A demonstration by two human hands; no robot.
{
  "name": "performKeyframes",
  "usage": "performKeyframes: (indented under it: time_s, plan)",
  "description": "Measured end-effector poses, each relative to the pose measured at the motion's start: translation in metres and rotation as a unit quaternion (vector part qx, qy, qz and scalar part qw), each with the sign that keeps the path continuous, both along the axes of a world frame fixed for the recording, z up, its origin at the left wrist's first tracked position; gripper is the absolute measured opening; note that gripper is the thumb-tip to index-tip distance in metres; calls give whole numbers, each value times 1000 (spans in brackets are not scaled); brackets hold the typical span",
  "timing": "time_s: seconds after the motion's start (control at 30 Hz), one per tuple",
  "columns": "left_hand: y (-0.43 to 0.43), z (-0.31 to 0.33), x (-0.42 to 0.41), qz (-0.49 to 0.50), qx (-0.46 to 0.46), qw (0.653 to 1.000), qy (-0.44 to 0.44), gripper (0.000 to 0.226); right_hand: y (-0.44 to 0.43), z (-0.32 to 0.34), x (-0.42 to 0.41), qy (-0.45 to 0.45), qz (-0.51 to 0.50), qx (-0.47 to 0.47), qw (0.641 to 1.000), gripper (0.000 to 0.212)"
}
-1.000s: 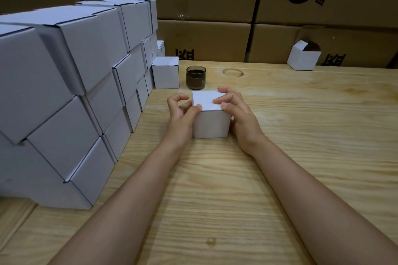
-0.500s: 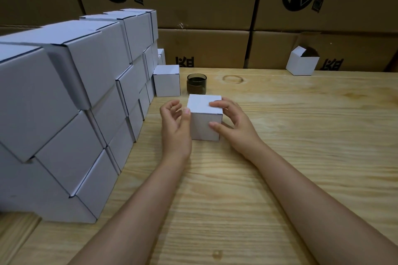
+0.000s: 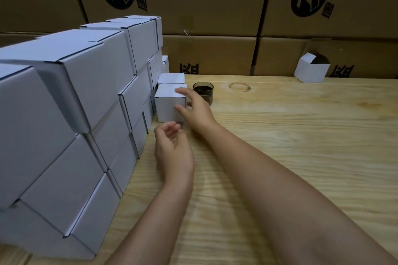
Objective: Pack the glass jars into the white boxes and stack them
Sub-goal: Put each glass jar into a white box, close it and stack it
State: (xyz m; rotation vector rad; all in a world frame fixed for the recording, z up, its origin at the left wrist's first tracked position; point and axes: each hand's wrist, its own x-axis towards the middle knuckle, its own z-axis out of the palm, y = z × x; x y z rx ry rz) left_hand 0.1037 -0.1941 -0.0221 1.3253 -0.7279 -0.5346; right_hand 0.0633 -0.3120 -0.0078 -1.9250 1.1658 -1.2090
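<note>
I see my right hand [image 3: 195, 108] with its grip closed on a small white box [image 3: 169, 104]: the fingers [image 3: 182, 92] lie on the flat lid and the thumb presses the smooth front face. The box is a cube of matte cardboard and stands on the table [image 3: 290, 146], which is pale wood with long grain lines. To the left of the grip, touching or almost touching the box, rises the stepped stack of white boxes [image 3: 90, 97], all with sharp folded edges. Just beyond the grip to the right stands the glass jar [image 3: 204, 92], round, dark and see-through. My left hand [image 3: 173, 149] hovers just in front of the grip, loosely curled and holding nothing. Far to the right sits an open white box [image 3: 310, 70] with its flap raised, against brown cartons [image 3: 226, 54].
</note>
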Motion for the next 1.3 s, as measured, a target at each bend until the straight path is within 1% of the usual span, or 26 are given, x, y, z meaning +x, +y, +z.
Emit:
performKeyframes:
  time_s: [0.17,0.23,0.33,0.4,0.5,0.53,0.6,0.67,0.77,0.83,0.9,0.93,1.0,1.1,1.17,1.23,1.3]
  plan:
    - [3,-1,1,-26,7,1000,-1,18,-3,-7,11,33,-3,7,999,47]
    - [4,2,0,-33,7,999,2,20,-3,-8,8,52,9,5,999,53]
    - [8,5,-1,-40,14,999,5,24,0,-6,-8,62,16,-53,997,61]
    - [10,7,-2,-44,21,999,12,25,-5,-2,-28,34,-38,-102,993,60]
    - [12,9,-4,-52,33,998,16,22,-27,9,-73,10,-190,-116,975,53]
    - [13,10,-4,-55,37,998,11,22,-37,13,-93,20,-236,-112,965,51]
    - [14,10,-6,-64,43,997,-8,20,-58,20,-137,74,-296,-105,947,46]
    - [16,9,-7,-79,51,995,-37,20,-78,26,-180,132,-329,-81,932,44]
    - [15,6,-6,-87,55,993,-65,20,-106,36,-238,186,-369,-35,910,44]
    - [13,3,-4,-89,56,991,-79,19,-125,41,-270,228,-379,-1,897,34]
    - [11,0,-2,-93,58,990,-92,19,-141,41,-295,265,-364,52,891,21]
    - [10,-1,-1,-95,58,989,-97,19,-149,41,-304,282,-350,78,890,18]
    - [9,-2,0,-94,56,989,-102,19,-162,37,-315,314,-325,118,884,20]
    - [7,-3,0,-93,56,989,-102,24,-178,31,-324,348,-299,160,874,29]
    - [7,-3,-1,-94,60,988,-107,32,-186,26,-327,362,-293,160,870,29]
    - [7,-3,-1,-92,65,987,-112,39,-191,25,-331,364,-310,126,869,25]
    - [7,-2,-2,-89,68,987,-112,40,-194,27,-338,348,-340,85,870,21]
